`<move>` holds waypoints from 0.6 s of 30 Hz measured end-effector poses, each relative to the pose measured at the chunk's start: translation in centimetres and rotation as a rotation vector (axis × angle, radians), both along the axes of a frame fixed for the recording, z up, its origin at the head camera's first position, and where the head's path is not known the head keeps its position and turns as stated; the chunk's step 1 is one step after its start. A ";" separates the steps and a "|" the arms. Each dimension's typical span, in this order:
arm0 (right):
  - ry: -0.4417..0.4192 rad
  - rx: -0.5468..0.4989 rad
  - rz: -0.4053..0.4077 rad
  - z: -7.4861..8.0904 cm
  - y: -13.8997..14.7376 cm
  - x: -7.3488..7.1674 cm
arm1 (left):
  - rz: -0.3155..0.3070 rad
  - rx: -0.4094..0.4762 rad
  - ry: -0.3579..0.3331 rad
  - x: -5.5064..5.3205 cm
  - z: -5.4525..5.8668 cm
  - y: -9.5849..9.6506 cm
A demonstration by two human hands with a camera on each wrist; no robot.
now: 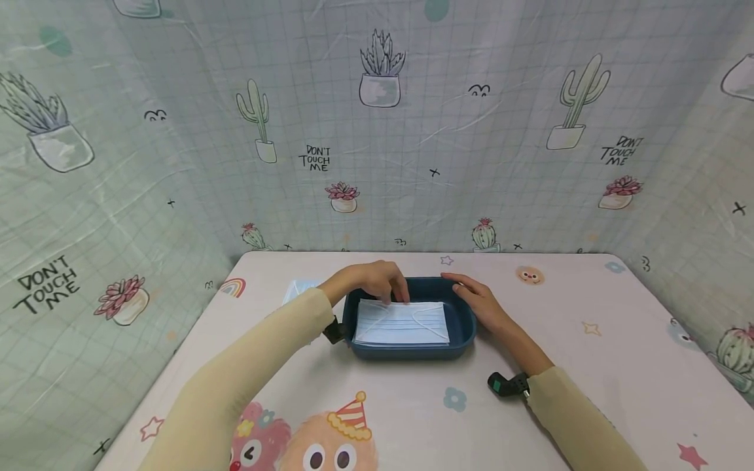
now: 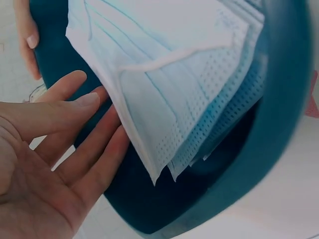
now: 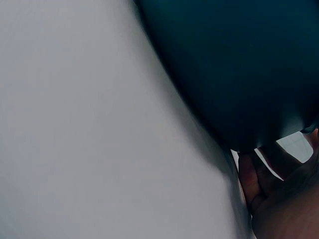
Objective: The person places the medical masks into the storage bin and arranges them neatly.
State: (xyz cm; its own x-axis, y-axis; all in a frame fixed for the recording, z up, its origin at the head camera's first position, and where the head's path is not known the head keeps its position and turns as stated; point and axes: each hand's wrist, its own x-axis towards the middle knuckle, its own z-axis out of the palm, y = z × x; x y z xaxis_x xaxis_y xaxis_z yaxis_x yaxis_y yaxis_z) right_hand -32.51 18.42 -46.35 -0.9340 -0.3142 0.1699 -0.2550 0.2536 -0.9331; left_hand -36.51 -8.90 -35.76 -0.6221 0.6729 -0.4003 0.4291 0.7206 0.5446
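Note:
A dark blue box [image 1: 406,354] with rounded corners stands on the table, with a stack of pale blue face masks [image 1: 402,325] lying inside. My left hand [image 1: 379,280] reaches over its back left side to the masks' far edge. In the left wrist view the left fingers [image 2: 107,129] are nearly straight, their tips touching that edge, while the thumb stays off the masks. At the box's back right corner, my right hand [image 1: 484,306] holds the rim, thumb over it and fingers along the outside. The stacked masks fan slightly apart at one end.
Another pale blue piece, resembling a mask [image 1: 299,288], lies on the table left of the box, partly hidden by the left arm. The table [image 1: 530,418] has a printed cover. A patterned curtain [image 1: 436,196] hangs behind it and at both sides.

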 end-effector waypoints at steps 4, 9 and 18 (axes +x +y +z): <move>0.011 -0.007 0.002 0.0 -0.1 0.0 | 0.024 0.054 -0.021 -0.1 0.1 -0.7; 0.021 -0.004 0.003 0.0 -0.1 0.0 | 0.065 0.168 -0.087 -0.2 0.1 -2.0; 0.015 0.002 -0.001 0.0 0.0 0.1 | 0.269 0.485 -0.166 0.5 -0.5 -6.5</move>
